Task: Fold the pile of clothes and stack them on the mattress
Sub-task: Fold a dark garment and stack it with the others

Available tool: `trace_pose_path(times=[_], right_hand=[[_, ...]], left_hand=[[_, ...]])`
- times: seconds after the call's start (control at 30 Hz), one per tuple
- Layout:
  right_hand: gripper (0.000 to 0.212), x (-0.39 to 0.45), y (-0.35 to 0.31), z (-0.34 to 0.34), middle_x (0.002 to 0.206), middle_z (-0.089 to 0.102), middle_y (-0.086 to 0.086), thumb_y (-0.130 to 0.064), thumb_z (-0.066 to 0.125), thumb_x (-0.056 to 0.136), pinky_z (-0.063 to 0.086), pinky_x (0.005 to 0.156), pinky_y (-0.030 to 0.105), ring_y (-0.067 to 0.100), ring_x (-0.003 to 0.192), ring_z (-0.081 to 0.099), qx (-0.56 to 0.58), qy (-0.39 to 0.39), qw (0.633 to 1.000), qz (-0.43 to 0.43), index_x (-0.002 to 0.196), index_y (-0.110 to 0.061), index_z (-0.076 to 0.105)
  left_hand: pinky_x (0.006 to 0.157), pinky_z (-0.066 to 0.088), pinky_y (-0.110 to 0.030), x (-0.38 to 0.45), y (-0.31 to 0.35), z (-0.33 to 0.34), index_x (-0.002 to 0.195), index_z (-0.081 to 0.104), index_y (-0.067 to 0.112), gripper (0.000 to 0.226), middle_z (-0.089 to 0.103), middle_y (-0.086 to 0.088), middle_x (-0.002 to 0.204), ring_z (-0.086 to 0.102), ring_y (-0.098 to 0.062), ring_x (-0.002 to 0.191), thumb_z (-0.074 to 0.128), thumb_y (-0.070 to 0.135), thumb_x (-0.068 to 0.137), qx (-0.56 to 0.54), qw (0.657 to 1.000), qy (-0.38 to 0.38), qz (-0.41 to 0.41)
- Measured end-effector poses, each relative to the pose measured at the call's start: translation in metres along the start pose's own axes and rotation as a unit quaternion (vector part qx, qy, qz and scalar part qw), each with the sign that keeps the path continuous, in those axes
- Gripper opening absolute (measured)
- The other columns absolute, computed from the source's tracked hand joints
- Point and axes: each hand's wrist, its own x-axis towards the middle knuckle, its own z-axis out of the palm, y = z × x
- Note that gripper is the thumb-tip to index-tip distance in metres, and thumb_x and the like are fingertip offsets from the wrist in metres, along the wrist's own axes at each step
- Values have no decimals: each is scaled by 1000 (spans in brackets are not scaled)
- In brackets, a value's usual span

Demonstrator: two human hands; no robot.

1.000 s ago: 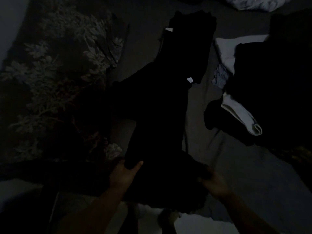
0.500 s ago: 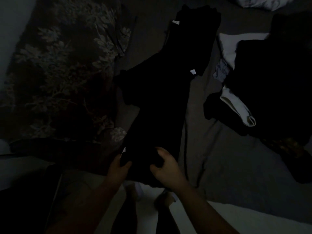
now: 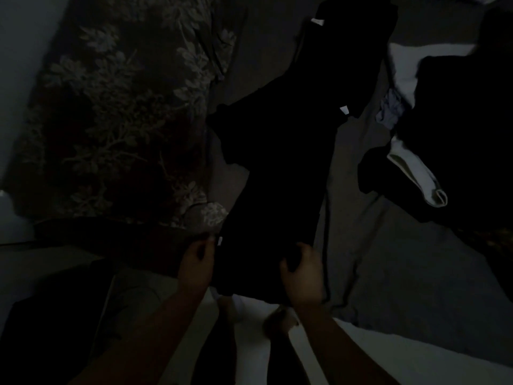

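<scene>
A long black garment (image 3: 283, 162) lies stretched out along the middle of the mattress (image 3: 416, 259), running from the near edge up toward the far end, where it overlaps more black cloth with a small pale tag showing. The room is very dim, so its folds and seams are hard to make out. Its near end is lifted a little off the bed between the person's two hands. The left hand (image 3: 195, 262) pinches the left edge of the cloth, thumb and fingers closed in a narrow grip just beside a small white label. The right hand (image 3: 302, 270) has its grip closed around the near right corner, fingers curled over the fabric.

To the right, well apart from the garment, sits the pile of clothes (image 3: 458, 134), mostly black, with a white sleeve (image 3: 416, 176) hanging out toward the near side and a white piece beneath it at the far end. To the left lies a dark flowered blanket (image 3: 111, 120), its near edge close to the left hand. Below the hands, the person's feet stand on a pale floor (image 3: 361, 357).
</scene>
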Motion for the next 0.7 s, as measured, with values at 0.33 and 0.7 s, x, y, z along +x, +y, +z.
trace_pose_path(times=[0.33,0.7], right_hand=[[39,34,35,-21,125,58,14,-16,58,92,42,99,31,30,119,54,173,-206,947,177,128,-4,53],[72,-3,84,-47,113,65,-1,-76,58,67,49,93,38,17,102,62,110,-250,935,227,120,-28,58]], left_hand=[[96,43,-37,5,33,45,129,46,9,46,55,-16,129,53,-32,118,54,32,91,310,943,-64,103],[87,45,-25,-2,30,11,104,68,3,54,68,-18,106,65,-20,102,38,42,81,375,884,-231,152]])
